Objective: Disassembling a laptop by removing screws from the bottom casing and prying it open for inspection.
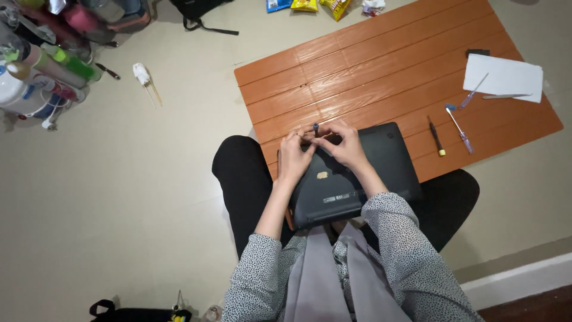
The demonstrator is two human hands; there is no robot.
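Note:
A black laptop (381, 164) lies bottom side up across my lap and the near edge of a low orange wooden table (369, 65). Both hands meet at its far left corner. My left hand (295, 156) rests on the laptop's edge with fingers curled. My right hand (342, 143) pinches a small dark screwdriver (315, 127) that stands upright at that corner. My left fingers touch the same spot beside the tool.
On the table's right lie a white sheet of paper (503, 77), a black pen-like tool (437, 137) and two clear-handled screwdrivers (460, 131). Snack packets (322, 6) lie on the floor beyond the table. Bottles (42, 71) crowd the floor at top left. A black bag (137, 313) lies bottom left.

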